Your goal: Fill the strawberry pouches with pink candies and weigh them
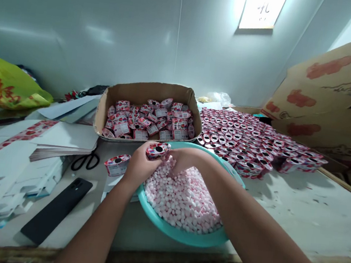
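My left hand (138, 165) is closed around a small red-and-pink printed box (157, 150), its dark oval opening facing up. It holds the box over the left rim of a turquoise basin (177, 235). Small pale pink and white candies (192, 198) fill the basin. My right hand (183, 160) is bent down at the far side of the candies, close beside the box. Its fingers are drawn together, with a white candy at their tips next to the box; the rest of the grip is partly hidden. Another printed box (117, 165) stands left of my left hand.
Behind the basin, a cardboard carton (99, 117) holds many printed boxes. Rows of upright boxes (242, 136) with dark openings stand to the right. On the left lie a black phone (57, 211), black-handled scissors (85, 162), flat white cartons (61, 136) and a yellow bag (7, 83).
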`<state>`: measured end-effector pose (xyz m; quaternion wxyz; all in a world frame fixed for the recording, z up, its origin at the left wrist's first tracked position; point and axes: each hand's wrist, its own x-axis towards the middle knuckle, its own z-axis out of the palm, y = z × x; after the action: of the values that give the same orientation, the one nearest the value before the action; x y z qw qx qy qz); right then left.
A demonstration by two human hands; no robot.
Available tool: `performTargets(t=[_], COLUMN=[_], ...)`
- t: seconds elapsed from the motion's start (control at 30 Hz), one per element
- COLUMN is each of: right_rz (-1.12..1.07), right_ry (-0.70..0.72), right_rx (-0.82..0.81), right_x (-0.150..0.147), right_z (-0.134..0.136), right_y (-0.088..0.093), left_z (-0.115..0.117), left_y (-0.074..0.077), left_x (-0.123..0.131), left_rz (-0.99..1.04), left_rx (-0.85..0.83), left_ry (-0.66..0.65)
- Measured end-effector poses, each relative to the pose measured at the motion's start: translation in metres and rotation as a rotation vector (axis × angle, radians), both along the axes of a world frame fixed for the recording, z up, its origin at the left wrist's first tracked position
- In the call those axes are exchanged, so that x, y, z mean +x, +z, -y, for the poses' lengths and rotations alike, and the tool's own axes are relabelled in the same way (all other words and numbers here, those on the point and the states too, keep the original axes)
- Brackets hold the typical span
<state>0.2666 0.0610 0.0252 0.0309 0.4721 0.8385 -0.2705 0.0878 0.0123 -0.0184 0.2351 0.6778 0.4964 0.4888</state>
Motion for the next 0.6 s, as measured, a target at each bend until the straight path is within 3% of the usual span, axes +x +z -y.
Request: performTargets(t=[0.2, 0.3, 0.43, 0.6], right_rz=[-0.008, -0.069, -0.207, -0.395], right_ry=[-0.046, -0.083, -0.130, -0.173], right_rx=[0.034, 0.083, 0.335, 0.605], right_x=[0.004, 0.006, 0.009, 0.008], right_z=[-0.003, -0.003, -0.004, 0.002], right_y=[-0.001, -0.001, 0.005, 0.015], left_z=[0.006, 0.005, 0.003, 0.003], left_y=[0.002, 0.001, 0.000, 0.001], left_x=[-0.003, -0.002, -0.001, 0.000], left_rz=[-0.079, -0.090, -0.085, -0.095], left_rx=[0.080, 0.166, 0.275, 0.292], left_ry=[0.098, 0.067, 0.009, -0.018])
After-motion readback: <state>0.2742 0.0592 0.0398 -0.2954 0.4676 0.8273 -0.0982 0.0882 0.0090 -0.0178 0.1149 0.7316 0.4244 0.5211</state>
